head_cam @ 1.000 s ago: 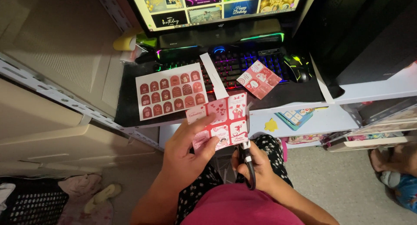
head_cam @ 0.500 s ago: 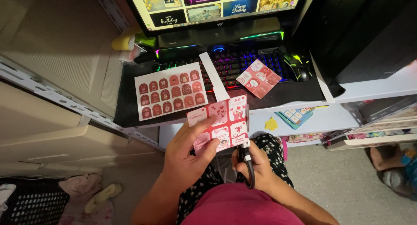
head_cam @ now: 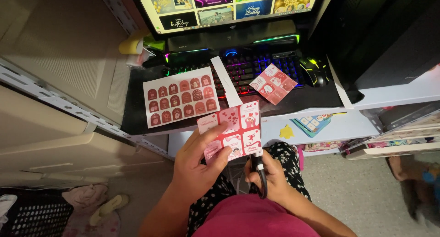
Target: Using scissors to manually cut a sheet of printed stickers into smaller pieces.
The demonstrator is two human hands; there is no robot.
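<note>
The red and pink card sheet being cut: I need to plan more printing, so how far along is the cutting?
Done: a cut red card piece and a white strip lie on the keyboard. In hand: the left hand holds the red and pink card sheet, while the right hand works black scissors at its bottom edge. Left: the sheet of dark red tags looks uncut.

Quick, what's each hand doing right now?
Left hand: fingers closed on the red and pink card sheet.
Right hand: gripping black-handled scissors at the sheet's bottom edge.

3 sticker sheets (head_cam: pixel 181 102) – 1 scissors (head_cam: pixel 259 173)
</note>
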